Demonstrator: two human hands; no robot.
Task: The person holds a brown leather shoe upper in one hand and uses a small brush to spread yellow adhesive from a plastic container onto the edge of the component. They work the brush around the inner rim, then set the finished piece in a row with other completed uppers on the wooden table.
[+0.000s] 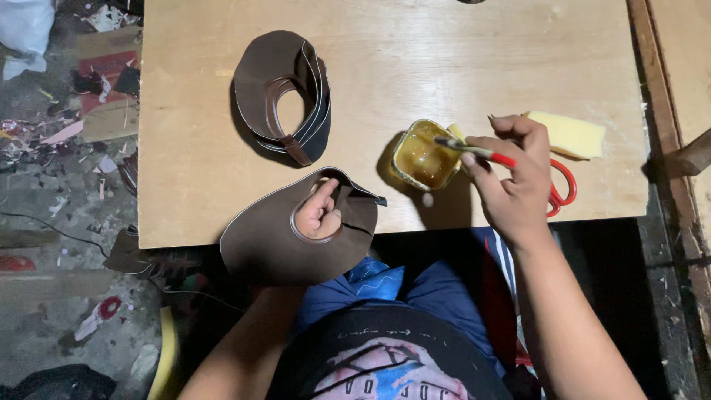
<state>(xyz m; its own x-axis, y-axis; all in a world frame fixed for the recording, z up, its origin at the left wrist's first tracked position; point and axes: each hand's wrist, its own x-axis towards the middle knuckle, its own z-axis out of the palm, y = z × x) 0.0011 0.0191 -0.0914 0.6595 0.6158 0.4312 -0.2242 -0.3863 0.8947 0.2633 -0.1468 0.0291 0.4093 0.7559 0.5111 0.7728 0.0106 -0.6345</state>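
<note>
- While I watch from the head view, my left hand sits lower centre, pushed up through the opening of a brown leather piece, fingers curled, so the piece hangs on it like a sleeve at the near edge of the board.
- My right hand, right of centre, is closed in a pinch on a thin brush; brush tip is over or in the small jar of amber glue, can't tell if it's dipped.
- Handling guess, leather piece: light, floppy, thin sheet; it bends rather than breaks. Best held by the rim of the opening, as now, or flat by an outer edge.
- Jar: looks like glass, small and easy to tip; contents sticky. Steady it by its side wall, not the rim.
- Brush: light and stiff; hold mid-handle.
- Counts: one leather piece on the hand; one stack of similar cut pieces upper left on the board, several layers, exact number unclear.
- One jar, one brush.
- One pair of red-handled scissors partly under the right hand; one yellow sponge block just beyond it, at right.
</note>
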